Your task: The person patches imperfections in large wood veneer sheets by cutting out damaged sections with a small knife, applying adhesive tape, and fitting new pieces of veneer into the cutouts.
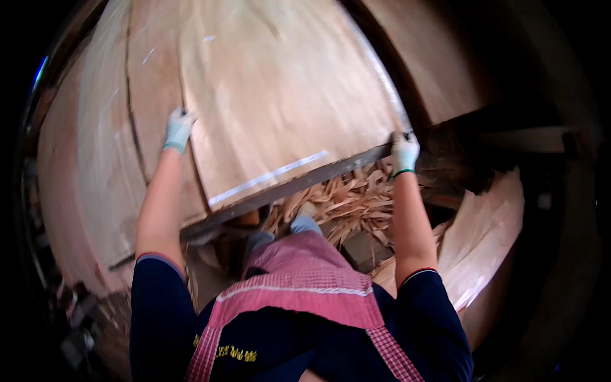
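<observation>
A wide, pale wood veneer sheet [280,95] lies in front of me on a layer of other veneer. My left hand [179,130], in a white glove with a green cuff, has its fingers curled at the sheet's left edge. At the sheet's near right corner, my gloved right hand [405,153] is closed on the edge. A strip of white tape [267,177] runs along the near edge. To the left, darker and paler veneer pieces [105,146] lie side by side with narrow dark gaps between them. Both sets of fingertips are partly hidden.
Loose veneer scraps [347,204] cover the floor by my feet. A large curled veneer piece [484,235] leans at the right. Another veneer sheet [426,57] lies at the far right, beyond a dark gap. The worktable's dark front edge [305,183] crosses before me.
</observation>
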The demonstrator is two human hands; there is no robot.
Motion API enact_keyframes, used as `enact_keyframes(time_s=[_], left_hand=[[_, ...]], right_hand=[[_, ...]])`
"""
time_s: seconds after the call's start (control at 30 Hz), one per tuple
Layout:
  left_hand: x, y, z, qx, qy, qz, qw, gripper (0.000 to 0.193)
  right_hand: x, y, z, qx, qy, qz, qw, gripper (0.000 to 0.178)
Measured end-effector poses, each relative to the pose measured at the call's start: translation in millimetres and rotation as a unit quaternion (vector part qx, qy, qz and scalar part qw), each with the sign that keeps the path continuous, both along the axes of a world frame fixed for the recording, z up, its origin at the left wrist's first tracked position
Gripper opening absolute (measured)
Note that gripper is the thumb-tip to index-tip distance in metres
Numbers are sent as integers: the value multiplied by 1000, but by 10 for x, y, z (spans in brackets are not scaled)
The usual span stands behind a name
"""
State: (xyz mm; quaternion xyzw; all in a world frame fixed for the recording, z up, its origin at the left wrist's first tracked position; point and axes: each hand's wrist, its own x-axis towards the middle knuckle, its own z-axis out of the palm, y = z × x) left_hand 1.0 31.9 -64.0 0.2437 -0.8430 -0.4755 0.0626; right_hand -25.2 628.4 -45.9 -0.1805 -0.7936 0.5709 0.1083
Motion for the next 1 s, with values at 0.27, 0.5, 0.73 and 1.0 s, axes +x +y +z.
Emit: enact_keyframes(time_s=[0.27, 0.5, 0.73, 1.0], left_hand=[[-47, 131, 102, -121, -23, 38, 992, 30], [-122, 401, 143, -157, -22, 54, 986, 27], [-116, 247, 234, -137, -90, 45, 985, 35], [-674, 785, 1619, 88, -9, -164, 982, 76]], right_hand=[[-28, 41, -81, 94, -75, -32, 992, 28], [-47, 159, 18, 101, -81, -20, 991, 26], [407, -1566, 1183, -133, -159, 143, 968, 28], [451, -2396, 183, 105, -148, 290, 940, 28]])
